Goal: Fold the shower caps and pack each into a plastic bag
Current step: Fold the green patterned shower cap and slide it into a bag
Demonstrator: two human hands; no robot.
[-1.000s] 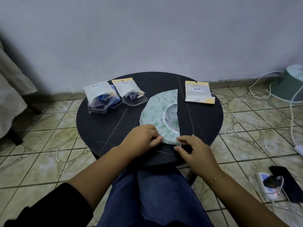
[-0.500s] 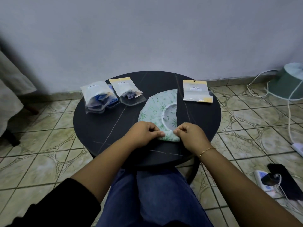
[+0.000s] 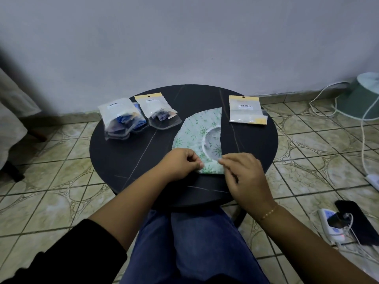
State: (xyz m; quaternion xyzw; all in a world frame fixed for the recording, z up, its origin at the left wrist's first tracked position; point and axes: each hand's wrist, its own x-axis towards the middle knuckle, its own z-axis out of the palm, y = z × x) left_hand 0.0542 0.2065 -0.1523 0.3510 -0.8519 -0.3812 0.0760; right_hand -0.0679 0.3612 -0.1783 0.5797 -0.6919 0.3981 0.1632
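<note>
A light green floral shower cap [image 3: 192, 132], folded into a half circle, lies flat on the round black table [image 3: 127, 160]. My left hand [image 3: 180, 162] pinches the cap's near edge at its left. My right hand [image 3: 244, 173] pinches the near edge at the fold on the right. A flat plastic bag with a yellow strip [image 3: 247, 110] lies at the table's back right, apart from the cap. At the back left lie two packed bags, one [image 3: 121, 119] holding blue caps and another [image 3: 160, 111] with a yellow header.
The table stands on a tiled floor against a grey wall. A power strip with cables and a dark phone [image 3: 356, 224] lie on the floor at the right. A pale green bucket [image 3: 361, 97] sits at the far right. My blue-trousered knees are under the table's near edge.
Both hands have stayed on the cap's near edge. The right hand has loosened from a tight fist beside the left hand and shifted slightly right.
</note>
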